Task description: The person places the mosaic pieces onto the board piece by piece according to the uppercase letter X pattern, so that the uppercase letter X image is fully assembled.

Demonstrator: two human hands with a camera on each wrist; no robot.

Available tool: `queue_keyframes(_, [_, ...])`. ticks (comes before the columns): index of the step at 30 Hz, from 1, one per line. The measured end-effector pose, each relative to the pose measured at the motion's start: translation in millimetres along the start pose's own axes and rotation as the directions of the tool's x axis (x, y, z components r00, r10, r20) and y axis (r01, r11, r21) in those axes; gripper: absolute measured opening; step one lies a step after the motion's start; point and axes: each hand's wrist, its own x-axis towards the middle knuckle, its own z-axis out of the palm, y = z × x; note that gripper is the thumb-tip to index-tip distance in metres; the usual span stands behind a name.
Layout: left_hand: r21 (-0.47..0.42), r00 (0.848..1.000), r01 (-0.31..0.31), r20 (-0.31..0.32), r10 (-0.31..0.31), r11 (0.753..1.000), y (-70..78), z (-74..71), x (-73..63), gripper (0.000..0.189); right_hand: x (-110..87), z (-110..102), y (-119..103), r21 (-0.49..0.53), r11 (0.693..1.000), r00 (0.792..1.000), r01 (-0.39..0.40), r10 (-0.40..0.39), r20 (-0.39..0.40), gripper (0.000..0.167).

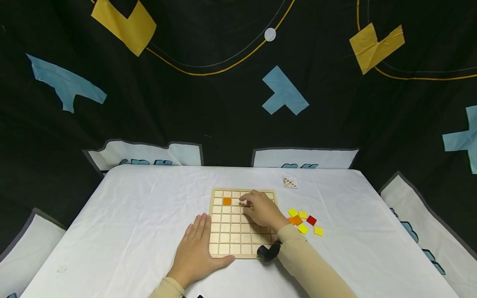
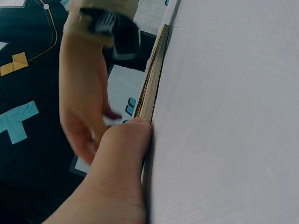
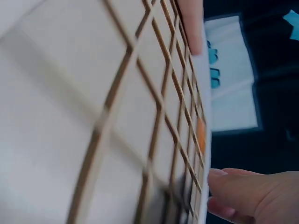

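Observation:
A pale wooden grid board (image 1: 225, 238) lies on the table. A single orange tile (image 1: 227, 201) fills a cell near its far left corner. My left hand (image 1: 197, 248) rests flat beside the board, straight fingers along its left edge, thumb at the near left corner. In the left wrist view that thumb (image 2: 124, 140) touches the board's side (image 2: 156, 74). My right hand (image 1: 262, 209) hovers over the far part of the board, right of the orange tile, its thumb and forefinger bent and apart. No tile shows between them. The right wrist view has its fingertips (image 3: 219, 179) beyond the grid.
Loose square tiles, several yellow (image 1: 303, 229), some orange (image 1: 296, 220) and one red (image 1: 311, 220), lie to the board's right. Farther back is a small patterned card (image 1: 290, 182). A white cloth (image 1: 123, 231) covers the table, with a black curtain (image 1: 223, 116) behind.

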Motion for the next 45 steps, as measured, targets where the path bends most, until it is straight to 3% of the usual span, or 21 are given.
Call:
queue_keyframes(8, [-0.010,1.000,-0.010,0.002,0.010,1.000,1.2,-2.2,1.0,0.132,-46.3,-31.7,42.8,-0.006,0.994,0.994,-0.110,0.110,-0.004,0.038])
queue_keyframes(13, [0.001,1.000,-0.017,-0.002,0.017,1.000,0.4,-2.2,0.8,0.132,-72.3,-39.4,64.0,-0.014,0.982,0.982,-0.190,0.190,0.018,0.037])
queue_keyframes(19, [0.001,1.000,-0.010,0.000,0.010,1.000,-1.0,-2.1,1.1,0.131,-88.6,-37.9,77.8,-0.046,0.984,0.984,-0.174,0.175,0.023,0.032])
queue_keyframes(27, [-0.002,1.000,-0.008,0.009,0.008,1.000,-2.1,-1.6,0.4,0.132,-87.6,-34.4,83.2,-0.031,0.976,0.976,-0.213,0.214,0.028,0.015])
queue_keyframes(38, [-0.012,1.000,-0.008,0.007,0.008,1.000,0.0,-2.0,0.6,0.131,-81.9,-41.3,89.5,0.104,0.964,0.969,-0.243,0.246,-0.013,0.015])
queue_keyframes(45, [-0.016,1.000,-0.006,0.007,0.006,1.000,1.8,-3.8,0.0,0.130,-61.4,-33.6,68.8,0.204,0.952,0.966,-0.227,0.247,-0.078,0.010])
